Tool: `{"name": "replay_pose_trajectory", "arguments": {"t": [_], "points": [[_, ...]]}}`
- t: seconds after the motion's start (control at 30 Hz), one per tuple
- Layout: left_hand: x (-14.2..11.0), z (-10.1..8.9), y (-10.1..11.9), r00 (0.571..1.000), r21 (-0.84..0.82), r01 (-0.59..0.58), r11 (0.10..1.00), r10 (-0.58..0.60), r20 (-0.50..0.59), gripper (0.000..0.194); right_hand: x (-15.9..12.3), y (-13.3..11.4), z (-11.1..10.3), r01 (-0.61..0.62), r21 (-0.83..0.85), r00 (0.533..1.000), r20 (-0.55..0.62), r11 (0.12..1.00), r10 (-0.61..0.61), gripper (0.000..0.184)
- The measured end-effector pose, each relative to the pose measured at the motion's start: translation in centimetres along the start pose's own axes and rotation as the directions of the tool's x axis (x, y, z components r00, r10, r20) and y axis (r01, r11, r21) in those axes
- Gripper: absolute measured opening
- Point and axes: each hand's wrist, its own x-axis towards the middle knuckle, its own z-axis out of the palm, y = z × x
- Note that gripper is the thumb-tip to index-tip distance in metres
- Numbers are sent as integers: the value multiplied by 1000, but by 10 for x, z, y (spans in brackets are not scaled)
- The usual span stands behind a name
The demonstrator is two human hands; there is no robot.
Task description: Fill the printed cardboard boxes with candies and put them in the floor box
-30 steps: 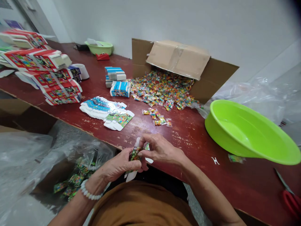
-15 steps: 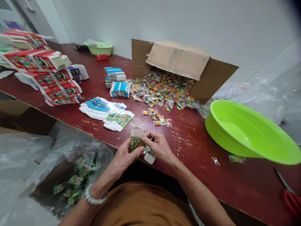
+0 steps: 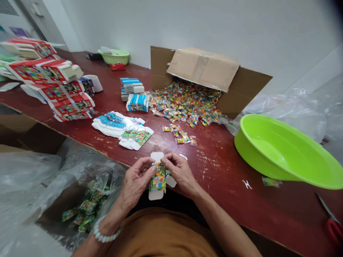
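A small green printed card box (image 3: 157, 182) stands upright between my hands, with white flaps open at its top and bottom. My left hand (image 3: 135, 178) pinches its upper left side. My right hand (image 3: 179, 172) grips its upper right side, and the fingertips of both hands nearly meet above it. Something small and colourful shows at the box's mouth, too small to name. Below the hands, a bracelet of white beads circles my left wrist (image 3: 105, 232).
Across the red wooden table (image 3: 217, 160) lie flat printed box blanks (image 3: 119, 126), stacked red boxes (image 3: 63, 94), blue boxes (image 3: 137, 102) and a spilled pile of candy packets (image 3: 184, 103) from a cardboard carton (image 3: 214, 75). A green basin (image 3: 281, 153) sits right; a plastic-lined carton (image 3: 85, 207) sits lower left.
The box has turned from a low, tilted position to upright, with its flaps now showing at both ends. Both hands have shifted their hold toward its top.
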Motion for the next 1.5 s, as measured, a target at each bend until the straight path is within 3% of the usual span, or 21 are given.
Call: {"name": "replay_pose_trajectory", "arguments": {"t": [0.17, 0.3, 0.4, 0.47, 0.53, 0.6, 0.73, 0.93, 1.03, 1.2, 1.3, 1.37, 1.43, 1.5], "points": [[5, -2, 0, 1000, 86, -29, 996, 29, -7, 26, 9, -4, -9, -124, 89, 991, 70, 988, 118, 37], [6, 0, 0, 997, -28, -39, 999, 37, -75, 38, 9, -3, -7, -22, -20, 996, 87, 1000, 24, 31], [3, 0, 1, 993, -187, 121, 975, -119, 25, 55, 6, -3, -4, 108, -57, 991, 85, 993, -103, 26], [0, 1, 2, 961, -221, 255, 941, -222, 164, 58, 4, -4, -4, 184, -98, 981, 81, 978, -177, 25], [-2, 2, 3, 936, -223, 329, 918, -285, 207, 57, 2, -5, -3, 210, -167, 973, 134, 963, -189, 25], [-2, 3, 3, 935, -221, 345, 912, -315, 161, 55, 2, -7, -1, 142, -167, 975, 195, 976, -108, 28], [2, 5, 4, 944, -221, 323, 920, -299, 137, 60, 7, -13, 3, -51, -50, 976, 209, 997, 60, 27], [5, 3, 0, 960, -180, 260, 949, -234, 151, 72, 17, -21, 7, -73, 51, 978, 198, 996, 62, 24], [4, 1, -4, 967, -131, 237, 962, -221, 126, 74, 17, -17, 3, -31, -64, 984, 174, 998, 41, 22], [2, 2, -5, 974, -117, 216, 969, -204, 102, 77, 8, -21, -8, 145, -220, 924, 378, 965, -52, 21], [2, 6, -6, 971, -130, 235, 963, -227, 79, 76, 3, -26, -7, 406, -401, 878, 421, 821, -228, 12], [0, 9, -9, 963, -149, 267, 952, -258, 78, 70, 6, -24, -10, 500, -488, 844, 458, 715, -278, 7], [-6, 10, -13, 951, -197, 309, 931, -297, 85, 60, 17, -19, -23, 480, -538, 862, 435, 693, -260, 9], [-16, 9, -19, 933, -255, 360, 898, -341, 117, 53, 35, -12, -47, 348, -640, 937, 253, 685, -240, 15]]}}
